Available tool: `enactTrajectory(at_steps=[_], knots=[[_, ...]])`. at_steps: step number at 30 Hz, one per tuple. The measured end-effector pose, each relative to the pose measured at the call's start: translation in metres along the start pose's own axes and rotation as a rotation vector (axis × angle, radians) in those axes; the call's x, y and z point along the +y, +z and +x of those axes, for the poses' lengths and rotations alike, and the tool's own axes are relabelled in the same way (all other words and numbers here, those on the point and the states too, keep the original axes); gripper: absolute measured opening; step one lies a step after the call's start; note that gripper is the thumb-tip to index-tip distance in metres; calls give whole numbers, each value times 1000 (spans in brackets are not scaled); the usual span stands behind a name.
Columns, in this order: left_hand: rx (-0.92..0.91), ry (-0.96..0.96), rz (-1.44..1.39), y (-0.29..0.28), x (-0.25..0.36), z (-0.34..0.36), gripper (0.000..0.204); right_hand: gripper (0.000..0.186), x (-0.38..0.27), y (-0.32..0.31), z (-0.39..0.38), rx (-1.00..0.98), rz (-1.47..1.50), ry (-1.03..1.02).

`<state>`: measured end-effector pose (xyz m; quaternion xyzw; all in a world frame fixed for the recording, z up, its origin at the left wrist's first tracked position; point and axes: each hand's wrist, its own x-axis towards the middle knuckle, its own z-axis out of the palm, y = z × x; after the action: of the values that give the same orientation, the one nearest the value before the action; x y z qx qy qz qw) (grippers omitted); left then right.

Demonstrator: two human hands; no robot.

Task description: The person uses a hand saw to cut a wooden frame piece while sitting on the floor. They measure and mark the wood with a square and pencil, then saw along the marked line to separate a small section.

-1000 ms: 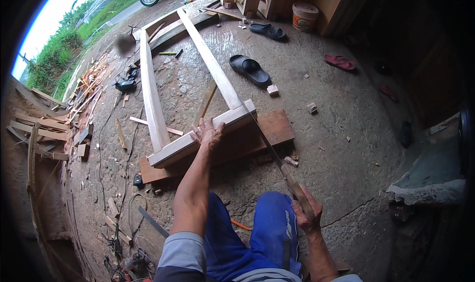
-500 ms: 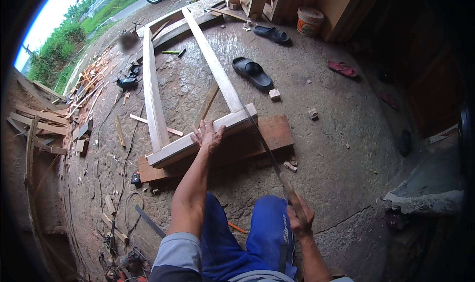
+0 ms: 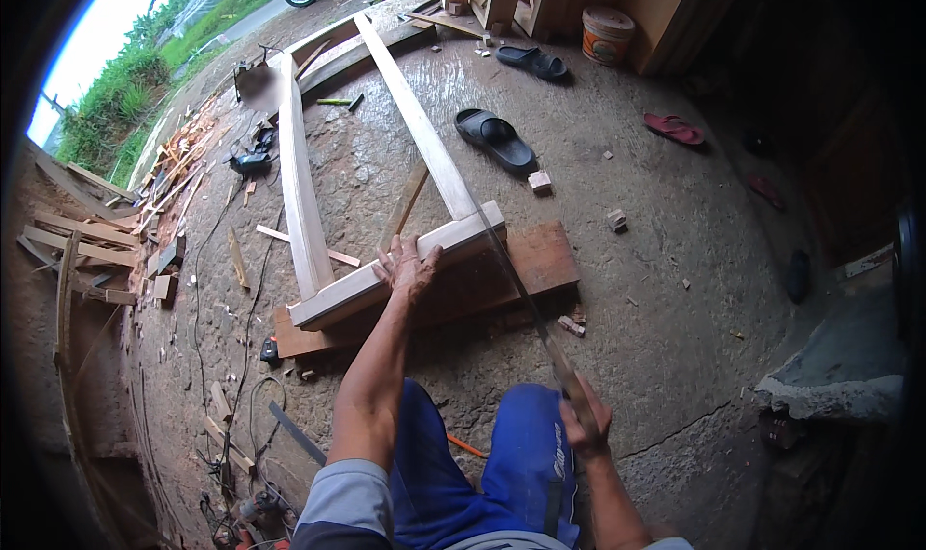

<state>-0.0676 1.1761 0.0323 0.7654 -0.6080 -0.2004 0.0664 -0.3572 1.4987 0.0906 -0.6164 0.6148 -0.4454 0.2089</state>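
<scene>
A pale wooden frame (image 3: 422, 140) lies ahead of me, its near rail (image 3: 352, 288) raised on a reddish-brown plank (image 3: 542, 258). My left hand (image 3: 409, 268) presses on top of that rail with its fingers spread, the tips at the far edge. My right hand (image 3: 590, 423) is closed round the wooden handle of a handsaw (image 3: 526, 297), to the right of my knee. The narrow blade slants away from me to the rail's right end, touching it where a long side piece joins. How deep the teeth sit cannot be made out.
Black sandals (image 3: 494, 140) lie right of the frame, with small wood offcuts (image 3: 539, 183) around. A white bucket (image 3: 607, 35) stands at the back. Scrap wood (image 3: 87, 234), a cable (image 3: 253, 309) and a power tool (image 3: 253, 162) are at left. A concrete ledge (image 3: 830, 386) juts in at right.
The whole view has shifted very slightly. My left hand stays on the rail, and the handsaw with my right hand is in nearly the same place.
</scene>
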Motion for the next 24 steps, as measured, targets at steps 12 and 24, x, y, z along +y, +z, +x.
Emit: enactTrajectory(at_steps=[12, 24], knots=[[-3, 29, -53, 2, 7, -1, 76, 40, 17, 83, 135, 124, -79, -235], [-55, 28, -32, -1, 32, 0, 78, 45, 13, 95, 189, 215, -143, -275]])
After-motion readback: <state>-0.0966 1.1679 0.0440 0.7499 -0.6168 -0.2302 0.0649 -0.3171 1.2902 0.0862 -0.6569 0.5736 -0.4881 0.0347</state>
